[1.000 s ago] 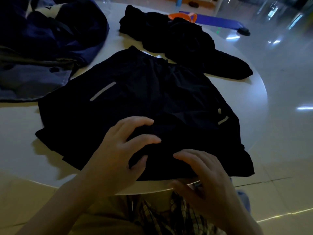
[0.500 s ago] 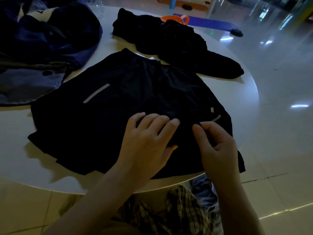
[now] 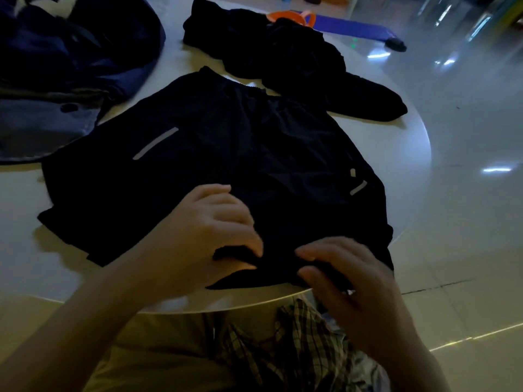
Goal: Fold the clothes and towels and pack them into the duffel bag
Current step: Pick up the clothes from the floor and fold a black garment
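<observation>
Round white table (image 3: 407, 142) bears black shorts (image 3: 240, 171), dark clothes (image 3: 288, 58), duffel bag (image 3: 70, 52).

**Dim scene, glare on the floor**

Light is falling weakly over the round table (image 3: 396, 154), leaving the black shorts (image 3: 226, 165) nearly featureless; only their pale reflective strips are showing. Bright glints are reflecting off the glossy floor (image 3: 467, 193) at right. Soft shadows are lying left of the shorts. The right hand (image 3: 351, 281) is smearing with motion blur, and the edges are bending with wide-angle distortion.
</observation>
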A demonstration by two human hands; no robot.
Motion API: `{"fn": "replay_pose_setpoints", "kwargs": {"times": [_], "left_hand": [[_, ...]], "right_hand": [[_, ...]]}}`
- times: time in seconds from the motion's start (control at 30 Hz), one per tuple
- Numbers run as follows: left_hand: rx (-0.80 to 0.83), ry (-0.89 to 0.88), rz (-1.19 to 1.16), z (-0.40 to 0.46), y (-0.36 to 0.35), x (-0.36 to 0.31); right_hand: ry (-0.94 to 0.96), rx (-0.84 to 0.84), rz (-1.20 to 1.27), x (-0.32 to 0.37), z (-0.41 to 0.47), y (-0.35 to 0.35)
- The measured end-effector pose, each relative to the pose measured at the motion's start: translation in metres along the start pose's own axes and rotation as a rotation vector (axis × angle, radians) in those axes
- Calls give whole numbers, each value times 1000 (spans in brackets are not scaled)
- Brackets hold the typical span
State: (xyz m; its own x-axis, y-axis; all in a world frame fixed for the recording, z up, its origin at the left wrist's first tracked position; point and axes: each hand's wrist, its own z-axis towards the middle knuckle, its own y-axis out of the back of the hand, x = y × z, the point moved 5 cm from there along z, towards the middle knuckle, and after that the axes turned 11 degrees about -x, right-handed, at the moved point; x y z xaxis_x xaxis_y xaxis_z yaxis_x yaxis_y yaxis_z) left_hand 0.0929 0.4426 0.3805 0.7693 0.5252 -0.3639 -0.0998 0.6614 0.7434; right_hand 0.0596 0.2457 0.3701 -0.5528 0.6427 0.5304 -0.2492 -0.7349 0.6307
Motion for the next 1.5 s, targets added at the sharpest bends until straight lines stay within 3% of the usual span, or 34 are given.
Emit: {"fn": "replay_pose_setpoints", "kwargs": {"times": [0.1,0.17,0.23,0.3,0.43,0.57,0.7,0.83,0.97,1.0,1.2,1.3,1.43,1.5], "left_hand": [[13,-1,82,-25,-6,-1],[38,6,122,-39,-14,-1],[39,37,124,-47,-16,-1],[6,72,103,-49,-13,-3],[-141,134,-11,-36,0,-11],[-321,334,83,-16,3,2],[-227,492,57,-21,-18,17],[-168,457,143,-25,-24,19],[-158,423,145,-21,-21,18],[-149,399,175,-20,-22,16],[-161,384,208,-15,-19,15],[-171,311,208,-14,-17,7],[-182,202,264,-16,-16,2],[-188,191,250,-17,-18,2]], "right_hand": [[-205,-181,-214,-30,-3,30],[-407,-188,-300,-53,-10,40],[-602,-195,-170,-70,-20,41],[-675,-245,-50,-76,-27,39],[-686,-315,71,-74,-29,45],[-683,-300,65,-74,-32,52],[-710,-233,5,-77,-35,57],[-570,-304,-260,-70,-10,76],[-582,40,-422,-72,6,50],[-580,55,-449,-72,6,46],[-667,-300,-407,-77,-5,66],[-692,-148,-416,-78,-9,62],[-539,-196,-445,-72,8,74],[-498,-97,-455,-79,20,63]]}}
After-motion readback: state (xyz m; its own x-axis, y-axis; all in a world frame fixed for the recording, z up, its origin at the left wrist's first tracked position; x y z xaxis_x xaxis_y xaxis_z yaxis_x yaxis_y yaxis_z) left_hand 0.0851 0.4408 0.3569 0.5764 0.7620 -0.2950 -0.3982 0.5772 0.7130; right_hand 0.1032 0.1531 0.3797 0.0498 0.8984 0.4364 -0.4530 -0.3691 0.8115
